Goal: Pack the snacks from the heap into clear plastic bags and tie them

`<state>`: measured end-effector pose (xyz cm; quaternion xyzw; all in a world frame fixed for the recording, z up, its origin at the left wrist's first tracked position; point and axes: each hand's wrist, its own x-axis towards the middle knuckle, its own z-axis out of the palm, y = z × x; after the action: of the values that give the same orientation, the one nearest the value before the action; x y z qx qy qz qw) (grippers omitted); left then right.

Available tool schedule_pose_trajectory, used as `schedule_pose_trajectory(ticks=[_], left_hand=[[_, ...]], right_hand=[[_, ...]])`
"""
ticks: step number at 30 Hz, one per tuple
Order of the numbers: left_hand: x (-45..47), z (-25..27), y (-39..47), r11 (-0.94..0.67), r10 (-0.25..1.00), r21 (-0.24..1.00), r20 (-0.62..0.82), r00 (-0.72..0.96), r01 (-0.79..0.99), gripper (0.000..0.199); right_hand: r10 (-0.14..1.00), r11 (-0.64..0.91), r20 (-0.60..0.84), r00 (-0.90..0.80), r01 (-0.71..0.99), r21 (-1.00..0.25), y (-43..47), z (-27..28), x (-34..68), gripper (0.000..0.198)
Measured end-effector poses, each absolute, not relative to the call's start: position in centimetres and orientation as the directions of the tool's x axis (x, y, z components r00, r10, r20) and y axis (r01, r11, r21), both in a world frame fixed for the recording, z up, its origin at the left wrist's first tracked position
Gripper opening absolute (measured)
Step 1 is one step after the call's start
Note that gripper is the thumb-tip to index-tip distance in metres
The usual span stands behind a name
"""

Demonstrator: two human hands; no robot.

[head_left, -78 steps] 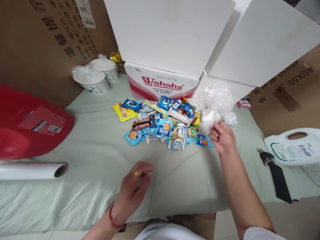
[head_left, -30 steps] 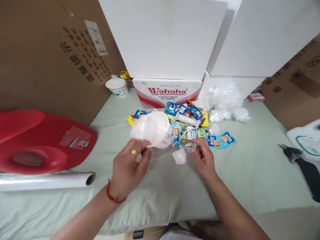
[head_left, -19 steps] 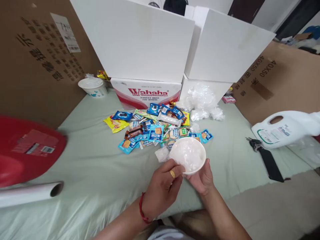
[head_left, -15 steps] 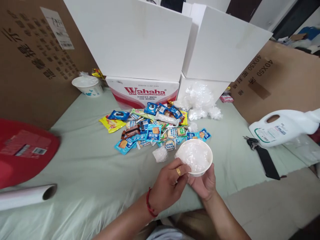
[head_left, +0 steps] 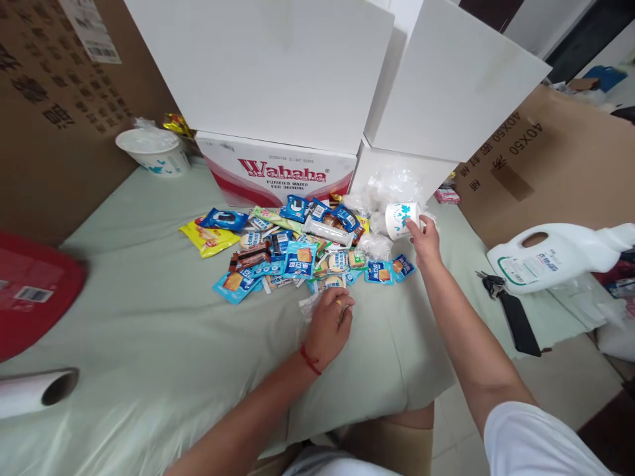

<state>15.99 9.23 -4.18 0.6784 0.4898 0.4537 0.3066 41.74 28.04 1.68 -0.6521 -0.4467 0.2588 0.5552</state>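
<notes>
My right hand (head_left: 424, 239) grips a white paper bowl (head_left: 399, 221) with blue leaf prints. The bowl is tipped on its side against clear crumpled plastic bags (head_left: 394, 188). My left hand (head_left: 333, 324) rests low at the front edge of a pile of wrapped snacks (head_left: 300, 258), its fingers curled. Whatever may be in those fingers is hidden. A small crumpled piece of clear plastic (head_left: 308, 306) lies right beside it. Blue biscuit packets (head_left: 380, 272) are between the two hands.
Behind the pile stands a Wahaha carton (head_left: 282, 175) with tall white flaps. Another paper bowl (head_left: 156, 155) is at the back left. A white detergent bottle (head_left: 536, 261), keys (head_left: 492, 284) and a black phone-like slab (head_left: 520, 324) lie right. A red object (head_left: 34, 291) and white roll (head_left: 34, 393) lie left.
My right hand has carried the bowl forward to the plastic bags and tipped it over. My left hand has let go of the bowl and moved left to the snack pile's edge.
</notes>
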Motion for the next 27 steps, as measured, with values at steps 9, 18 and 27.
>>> schedule_pose_trajectory(ticks=[9,18,27], left_hand=[[18.5,1.1,17.6,-0.294,0.945,0.535,0.285,0.158,0.792,0.055],[24.1,3.6,30.4,-0.15,0.988,0.563,0.049,0.149,0.812,0.038],[28.1,3.4,23.5,-0.442,0.85,0.727,0.152,0.505,0.525,0.079]], right_hand=[[0.861,-0.126,-0.224,0.457,-0.234,-0.964,27.3,-1.0,42.9,0.046],[0.872,-0.196,-0.314,0.375,-0.32,-0.927,26.7,-0.7,45.5,0.033],[0.914,-0.317,-0.403,0.055,-0.524,-0.79,20.8,0.7,45.6,0.039]])
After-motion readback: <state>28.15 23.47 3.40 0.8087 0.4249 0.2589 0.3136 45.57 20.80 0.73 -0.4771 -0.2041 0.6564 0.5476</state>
